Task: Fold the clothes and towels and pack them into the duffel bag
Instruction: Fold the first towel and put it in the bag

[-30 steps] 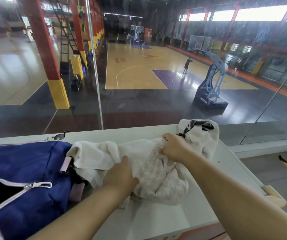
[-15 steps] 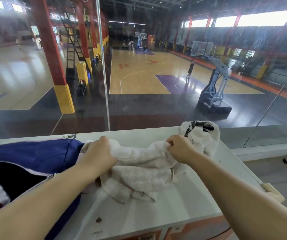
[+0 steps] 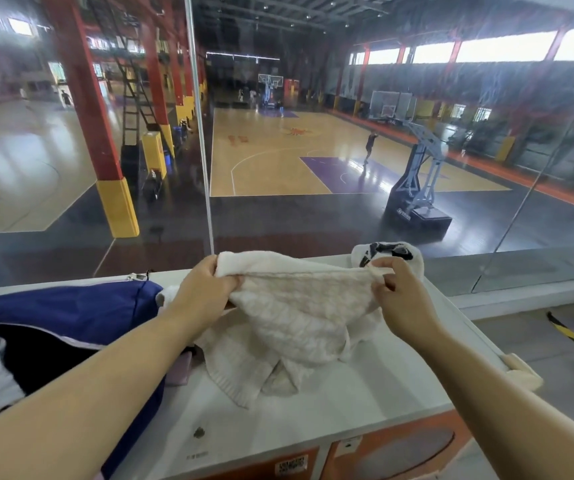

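Worktop (image 3: pixel 330 420) by glass (image 3: pixel 313 230) | left hand (image 3: pixel 205 292), right hand (image 3: pixel 403 299) each pinch towel (image 3: pixel 299 306) edge | pull taut, match corners, then fold

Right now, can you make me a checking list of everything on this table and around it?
Surface: white counter, smooth top.
Job's things: cream towel, top edge lifted, lower part bunched on the counter; blue duffel bag, unzipped, at the left; white cloth with black marks behind the towel.
Clutter: small dark speck near the front edge; pinkish piece at the bag's end, unclear what it is.
Hands: left hand grips the towel's top left corner; right hand pinches the top right corner.
Cables: nothing seen.
Surroundings: glass wall just behind the counter; basketball court with a hoop stand beyond.
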A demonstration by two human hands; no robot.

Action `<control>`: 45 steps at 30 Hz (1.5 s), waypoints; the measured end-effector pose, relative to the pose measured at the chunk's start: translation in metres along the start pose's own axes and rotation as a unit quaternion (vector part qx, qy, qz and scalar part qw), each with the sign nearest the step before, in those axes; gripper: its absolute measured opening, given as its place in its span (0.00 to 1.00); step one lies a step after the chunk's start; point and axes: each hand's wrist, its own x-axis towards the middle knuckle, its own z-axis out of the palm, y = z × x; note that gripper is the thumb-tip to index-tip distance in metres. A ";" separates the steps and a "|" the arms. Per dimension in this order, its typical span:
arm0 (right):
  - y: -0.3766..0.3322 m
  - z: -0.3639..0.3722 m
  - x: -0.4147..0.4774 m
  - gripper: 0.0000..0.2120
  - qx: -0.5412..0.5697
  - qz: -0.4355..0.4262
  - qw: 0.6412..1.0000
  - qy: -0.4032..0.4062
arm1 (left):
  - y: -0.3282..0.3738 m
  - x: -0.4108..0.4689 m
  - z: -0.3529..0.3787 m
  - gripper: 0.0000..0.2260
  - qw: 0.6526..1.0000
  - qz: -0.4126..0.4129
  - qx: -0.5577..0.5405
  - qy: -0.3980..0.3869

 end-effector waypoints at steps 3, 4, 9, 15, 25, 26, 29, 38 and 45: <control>-0.003 -0.009 0.000 0.16 -0.002 -0.025 1.000 0.018 | 0.015 -0.004 0.005 0.08 0.996 0.008 -0.089 0.002; -0.005 -0.012 0.001 0.16 -0.003 -0.025 0.999 0.026 | 0.019 -0.005 0.006 0.07 0.994 0.006 -0.108 0.001; -0.021 -0.021 0.007 0.16 -0.052 -0.040 0.994 0.088 | 0.037 -0.010 -0.001 0.08 0.997 0.000 -0.072 -0.035; -0.051 -0.037 0.015 0.15 -0.065 -0.058 0.989 0.117 | 0.067 -0.013 -0.028 0.17 0.999 0.021 -0.008 -0.030; -0.114 -0.072 0.035 0.18 -0.043 -0.122 0.972 0.196 | 0.127 -0.002 -0.083 0.24 0.965 0.127 0.218 0.073; -0.118 -0.073 0.036 0.17 -0.047 -0.120 0.973 0.189 | 0.128 -0.002 -0.085 0.22 0.965 0.125 0.220 0.063; -0.119 -0.070 0.035 0.17 -0.055 -0.113 0.977 0.174 | 0.117 -0.005 -0.083 0.16 0.972 0.124 0.196 0.046; -0.092 -0.065 0.015 0.17 -0.048 -0.071 0.984 0.156 | 0.085 -0.014 -0.070 0.07 0.968 -0.055 -0.245 -0.020; -0.069 -0.073 -0.001 0.16 -0.078 -0.053 0.985 0.146 | 0.066 -0.019 -0.070 0.14 0.999 -0.039 -0.024 -0.019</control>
